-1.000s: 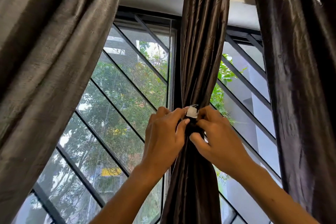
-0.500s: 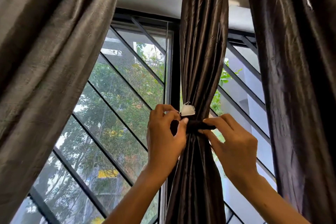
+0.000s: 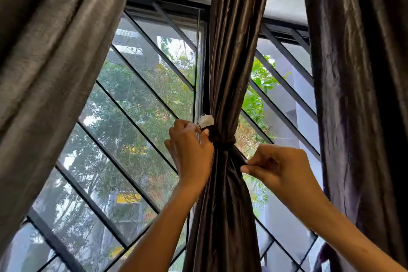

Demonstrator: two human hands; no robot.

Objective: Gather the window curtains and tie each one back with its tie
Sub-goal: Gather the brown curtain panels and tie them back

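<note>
A dark brown satin curtain (image 3: 236, 55) hangs gathered into a narrow bundle at the window's middle post. A dark tie (image 3: 225, 142) is wrapped round its waist, with a white tag (image 3: 206, 120) sticking up at the left. My left hand (image 3: 191, 152) pinches the tie's left end just under the tag. My right hand (image 3: 280, 166) pinches the tie's other end (image 3: 239, 158) and holds it down and to the right of the bundle.
A loose grey-brown curtain (image 3: 50, 77) hangs at the left and another dark curtain (image 3: 362, 99) at the right, both untied. Behind them is a window (image 3: 136, 121) with black diagonal bars, trees and buildings outside.
My right hand has drawn the tie's end away from the bundle, down and to the right. My left hand stays at the tag. The view has tilted slightly.
</note>
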